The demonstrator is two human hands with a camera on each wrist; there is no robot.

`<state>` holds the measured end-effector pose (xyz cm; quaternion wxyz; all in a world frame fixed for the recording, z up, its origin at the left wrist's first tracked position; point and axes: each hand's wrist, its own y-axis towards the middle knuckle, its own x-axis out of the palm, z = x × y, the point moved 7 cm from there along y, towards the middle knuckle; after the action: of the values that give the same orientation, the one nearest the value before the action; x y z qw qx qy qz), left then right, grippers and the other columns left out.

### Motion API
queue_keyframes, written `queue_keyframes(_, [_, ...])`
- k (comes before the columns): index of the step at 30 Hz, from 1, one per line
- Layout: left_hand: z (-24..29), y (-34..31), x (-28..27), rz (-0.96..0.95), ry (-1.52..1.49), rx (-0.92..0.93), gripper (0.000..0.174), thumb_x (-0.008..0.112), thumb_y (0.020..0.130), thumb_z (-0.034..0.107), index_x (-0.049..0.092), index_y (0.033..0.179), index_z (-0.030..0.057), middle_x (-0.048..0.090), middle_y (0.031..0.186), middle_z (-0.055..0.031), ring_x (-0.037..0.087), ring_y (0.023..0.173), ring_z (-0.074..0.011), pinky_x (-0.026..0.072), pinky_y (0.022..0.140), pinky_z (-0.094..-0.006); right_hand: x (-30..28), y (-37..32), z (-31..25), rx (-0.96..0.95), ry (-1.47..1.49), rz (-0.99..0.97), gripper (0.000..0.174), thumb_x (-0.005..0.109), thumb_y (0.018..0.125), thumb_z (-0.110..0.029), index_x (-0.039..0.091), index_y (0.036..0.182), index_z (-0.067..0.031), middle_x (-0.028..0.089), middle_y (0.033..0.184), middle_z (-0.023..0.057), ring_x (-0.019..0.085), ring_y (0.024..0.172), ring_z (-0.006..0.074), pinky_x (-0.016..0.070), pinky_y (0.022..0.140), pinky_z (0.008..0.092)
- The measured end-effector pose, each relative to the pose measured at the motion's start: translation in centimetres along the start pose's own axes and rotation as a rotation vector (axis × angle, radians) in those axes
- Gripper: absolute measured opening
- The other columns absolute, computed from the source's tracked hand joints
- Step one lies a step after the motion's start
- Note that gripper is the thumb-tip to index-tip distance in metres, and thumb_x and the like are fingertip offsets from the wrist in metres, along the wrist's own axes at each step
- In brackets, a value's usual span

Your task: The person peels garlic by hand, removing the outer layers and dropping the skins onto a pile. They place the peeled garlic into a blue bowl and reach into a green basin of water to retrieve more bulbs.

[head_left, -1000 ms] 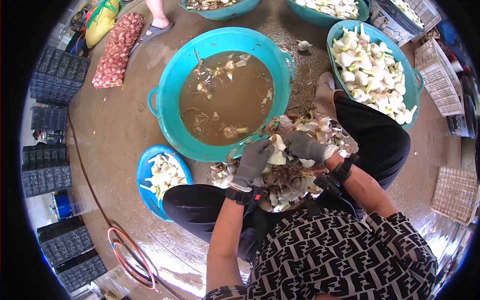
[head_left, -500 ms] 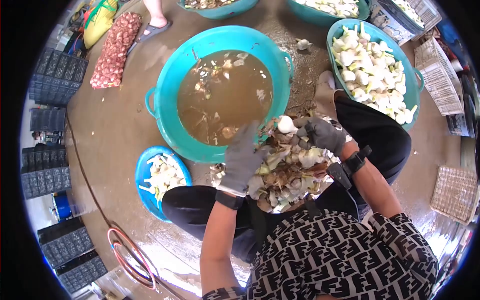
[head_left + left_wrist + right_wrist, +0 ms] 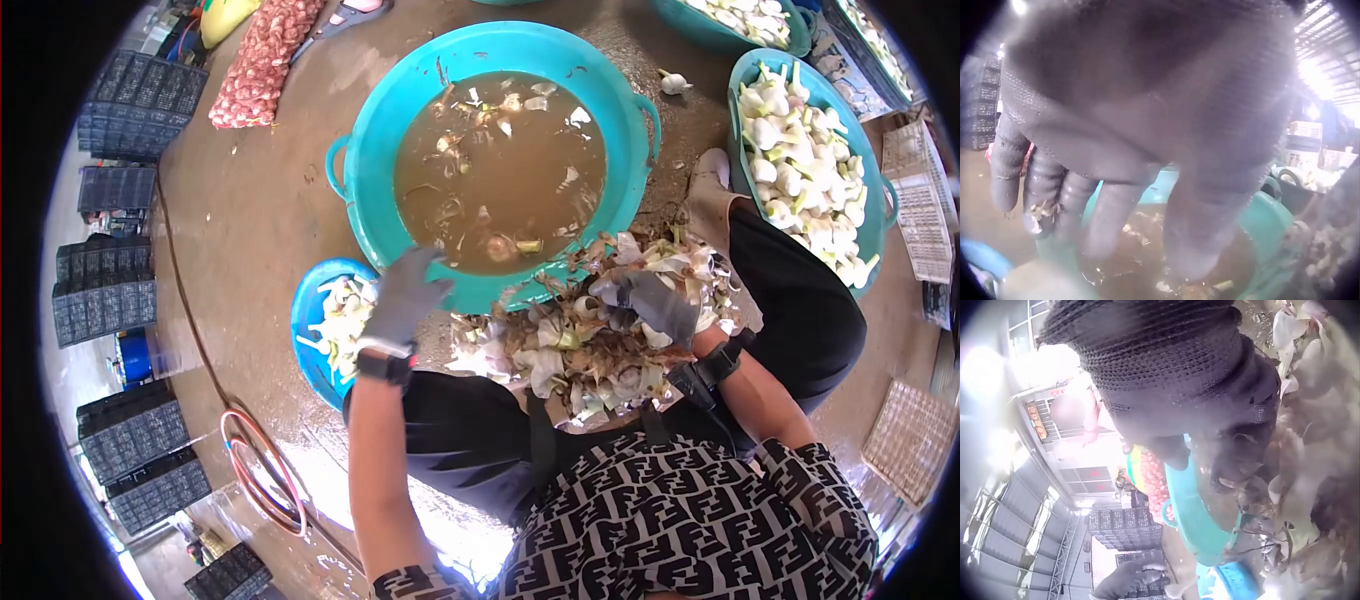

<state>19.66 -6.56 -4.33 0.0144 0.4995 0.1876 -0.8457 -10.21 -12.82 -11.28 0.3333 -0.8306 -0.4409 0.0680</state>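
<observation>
My gloved left hand [image 3: 402, 300] is over the near edge of a small blue basin [image 3: 304, 350] holding peeled garlic bulbs [image 3: 343, 310]. Its fingers [image 3: 1113, 219] are straight and spread in the left wrist view, with a scrap of skin stuck to one. Low in that view is a blurred pale shape [image 3: 1041, 281], near the basin. The gloved right hand [image 3: 655, 305] reaches into a heap of garlic skins and stalks [image 3: 560, 350] between the legs. Its fingertips are bent down among the skins, and I cannot tell whether they grip anything.
A large teal tub [image 3: 360, 225] of muddy water with floating garlic scraps stands just ahead. Another tub [image 3: 876, 240] on the right is full of white garlic. A loose bulb [image 3: 675, 83], a red net sack [image 3: 265, 65] and a coiled hose [image 3: 262, 480] lie on the wet floor.
My left hand has swung left from the heap to the blue basin, its fingers spreading. The white bulb beside the right hand is gone from there. The head view has shifted.
</observation>
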Motion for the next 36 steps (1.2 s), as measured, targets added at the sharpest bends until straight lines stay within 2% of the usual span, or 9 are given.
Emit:
queue_keyframes(5, [1.8, 8.7, 11.3, -0.291, 0.185, -0.026, 0.057, 0.066, 0.070, 0.026, 0.049, 0.122, 0.0127, 0.039, 0.132, -0.0151, 0.037, 0.124, -0.0265, 0.0341, 0.100, -0.0360, -0.4, 0.3, 0.6, 0.016, 0.019, 0.036, 0.024, 0.050, 0.090, -0.019, 0.056, 0.105, -0.0026, 0.060, 0.077, 0.0026, 0.058, 0.061, 0.0092, 0.0470, 0.054, 0.0226])
queue_keyframes(9, [-0.4, 11.9, 16.2, -0.430, 0.283, -0.065, 0.061, 0.068, 0.067, 0.028, 0.049, 0.121, 0.0093, 0.047, 0.124, -0.0177, 0.044, 0.116, -0.0306, 0.0378, 0.096, -0.0365, -1.2, 0.7, 1.3, -0.020, 0.019, 0.081, 0.023, 0.054, 0.088, -0.016, 0.057, 0.105, -0.0015, 0.057, 0.070, 0.0018, 0.056, 0.054, 0.0102, 0.0448, 0.051, 0.0248])
queue_keyframes(14, [-0.6, 9.9, 14.0, -0.589, -0.199, -0.140, 0.062, 0.070, 0.066, 0.026, 0.049, 0.119, 0.0026, 0.059, 0.105, -0.0123, 0.057, 0.094, -0.0234, 0.0456, 0.080, -0.0323, -1.4, 1.0, 0.8, -0.055, 0.084, 0.105, 0.022, 0.054, 0.086, -0.012, 0.057, 0.105, -0.0027, 0.058, 0.072, 0.0023, 0.056, 0.057, 0.0085, 0.0447, 0.053, 0.0233])
queue_keyframes(19, [7.9, 3.8, 9.0, -0.626, -0.746, -0.002, 0.063, 0.068, 0.067, 0.025, 0.046, 0.121, 0.0009, 0.057, 0.099, -0.0063, 0.054, 0.080, -0.0117, 0.0456, 0.067, -0.0241, -2.0, 1.7, -1.7, -0.502, -0.152, 0.311, 0.023, 0.058, 0.084, -0.010, 0.057, 0.106, -0.0028, 0.059, 0.086, 0.0030, 0.055, 0.072, 0.0059, 0.0454, 0.061, 0.0201])
queue_keyframes(22, [12.8, 0.9, 7.8, -0.675, -0.963, 0.111, 0.069, 0.067, 0.067, 0.024, 0.041, 0.126, 0.0019, 0.056, 0.096, -0.0047, 0.051, 0.077, -0.0064, 0.0432, 0.060, -0.0181, -1.6, 2.3, -1.5, -0.453, -0.203, 0.158, 0.024, 0.061, 0.083, -0.010, 0.058, 0.106, -0.0044, 0.056, 0.091, -0.0010, 0.054, 0.079, 0.0062, 0.0456, 0.065, 0.0208])
queue_keyframes(24, [13.9, -0.4, 7.8, -0.654, -0.970, 0.073, 0.069, 0.066, 0.067, 0.024, 0.040, 0.127, 0.0032, 0.056, 0.099, -0.0045, 0.051, 0.075, -0.0066, 0.0428, 0.059, -0.0177, 0.1, 0.7, -3.1, -0.456, 0.007, 0.083, 0.021, 0.059, 0.084, -0.012, 0.058, 0.105, -0.0071, 0.056, 0.088, -0.0013, 0.054, 0.077, 0.0064, 0.0452, 0.063, 0.0217])
queue_keyframes(26, [14.6, -1.2, 7.3, -0.642, -0.943, 0.047, 0.072, 0.068, 0.069, 0.026, 0.037, 0.130, 0.0049, 0.054, 0.107, -0.0055, 0.053, 0.078, -0.0076, 0.0452, 0.061, -0.0189, -0.2, -0.5, -3.9, -0.546, -0.238, 0.184, 0.020, 0.059, 0.085, -0.012, 0.058, 0.104, -0.0079, 0.056, 0.089, 0.0014, 0.054, 0.076, 0.0061, 0.0449, 0.062, 0.0222])
queue_keyframes(33, [17.0, -3.6, 8.8, 0.332, -0.326, 0.349, 0.081, 0.080, 0.058, 0.021, 0.038, 0.127, 0.0055, 0.046, 0.122, -0.0169, 0.049, 0.109, -0.0289, 0.0401, 0.092, -0.0367, -1.0, -2.9, -4.6, -0.522, -0.274, 0.324, 0.020, 0.063, 0.079, -0.022, 0.056, 0.083, -0.0031, 0.050, 0.063, 0.0025, 0.048, 0.052, 0.0115, 0.0387, 0.048, 0.0261])
queue_keyframes(36, [16.9, -3.7, 8.9, 0.246, -0.469, 0.261, 0.074, 0.079, 0.059, 0.015, 0.043, 0.122, 0.0049, 0.049, 0.119, -0.0151, 0.051, 0.107, -0.0274, 0.0411, 0.091, -0.0353, -1.2, -2.5, -3.6, -0.517, -0.258, 0.303, 0.018, 0.062, 0.079, -0.020, 0.057, 0.083, -0.0025, 0.051, 0.064, 0.0035, 0.049, 0.051, 0.0119, 0.0399, 0.048, 0.0262])
